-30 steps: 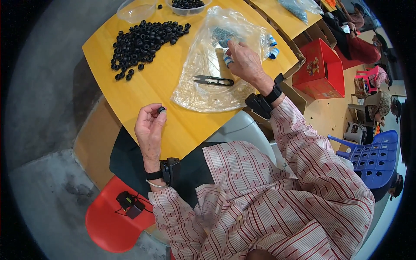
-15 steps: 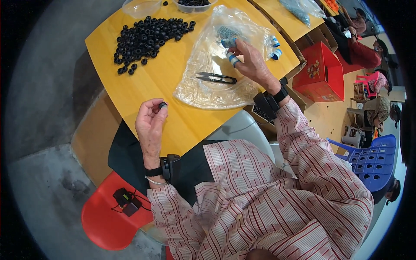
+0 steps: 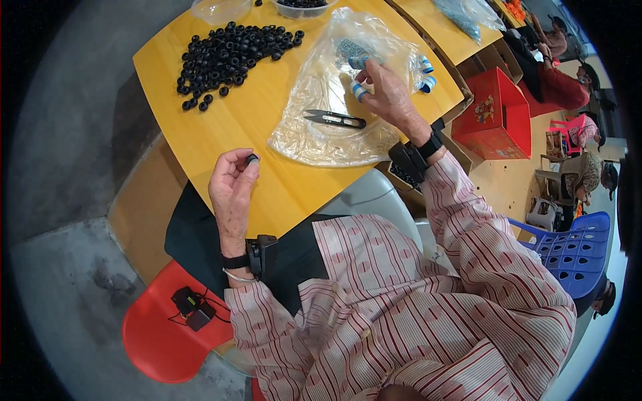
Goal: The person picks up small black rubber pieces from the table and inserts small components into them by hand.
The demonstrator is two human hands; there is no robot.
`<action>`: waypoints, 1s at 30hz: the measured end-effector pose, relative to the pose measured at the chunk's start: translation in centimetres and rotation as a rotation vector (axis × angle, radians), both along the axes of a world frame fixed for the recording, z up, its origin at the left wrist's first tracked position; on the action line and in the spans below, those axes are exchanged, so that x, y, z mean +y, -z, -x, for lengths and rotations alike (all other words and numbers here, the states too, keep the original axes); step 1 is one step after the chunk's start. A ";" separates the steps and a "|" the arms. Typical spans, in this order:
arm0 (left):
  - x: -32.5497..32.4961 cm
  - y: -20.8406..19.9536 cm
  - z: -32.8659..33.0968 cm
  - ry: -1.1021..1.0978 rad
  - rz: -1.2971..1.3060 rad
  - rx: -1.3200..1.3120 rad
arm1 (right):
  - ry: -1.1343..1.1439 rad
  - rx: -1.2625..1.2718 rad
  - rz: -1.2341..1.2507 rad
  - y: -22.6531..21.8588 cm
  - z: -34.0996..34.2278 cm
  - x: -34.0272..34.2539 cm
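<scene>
My left hand (image 3: 233, 184) is closed near the table's front edge. It pinches a small black bead (image 3: 251, 159) between thumb and fingers. My right hand (image 3: 391, 100) reaches over a clear plastic bag (image 3: 301, 144) lying flat, its thumb and forefinger apart. Blue-and-white striped bands wrap both of those fingers. Their tips are beside a little heap of tiny blue-grey pieces (image 3: 349, 48) on the bag. Below the right hand, black thread snips (image 3: 334, 119) rest on the plastic. A large pile of black beads (image 3: 231, 57) spreads over the table's far left.
Clear plastic tubs (image 3: 221, 10) stand at the yellow table's (image 3: 160, 63) far edge. Two blue-and-white striped rolls (image 3: 426, 84) lie right of my hand. A red box (image 3: 491, 110) is beyond the right edge. A red chair (image 3: 157, 327) carries a small black device. Other people sit at right.
My right hand has shifted very slightly over the tiny pieces. My left hand keeps its pinch on the black bead in nearly the same place.
</scene>
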State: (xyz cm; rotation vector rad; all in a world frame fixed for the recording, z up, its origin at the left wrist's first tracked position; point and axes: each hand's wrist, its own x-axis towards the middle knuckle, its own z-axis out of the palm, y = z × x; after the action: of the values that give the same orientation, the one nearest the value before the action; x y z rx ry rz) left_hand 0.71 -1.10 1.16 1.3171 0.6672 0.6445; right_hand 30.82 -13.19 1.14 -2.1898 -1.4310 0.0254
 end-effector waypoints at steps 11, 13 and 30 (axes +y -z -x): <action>0.1 0.4 0.1 0.000 -0.007 0.002 | 0.023 0.002 -0.019 1.1 0.1 0.3; 0.1 0.4 0.1 -0.004 -0.001 0.000 | -0.014 0.024 -0.046 1.1 -0.2 -0.1; 0.1 0.4 0.1 -0.003 -0.006 -0.002 | -0.064 0.293 -0.136 -1.7 0.5 -0.1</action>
State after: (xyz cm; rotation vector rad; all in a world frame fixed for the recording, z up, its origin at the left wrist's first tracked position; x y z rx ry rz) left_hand 0.58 -1.04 0.74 1.3208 0.6661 0.6508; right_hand 30.33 -13.30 2.80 -1.9379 -1.2963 0.2537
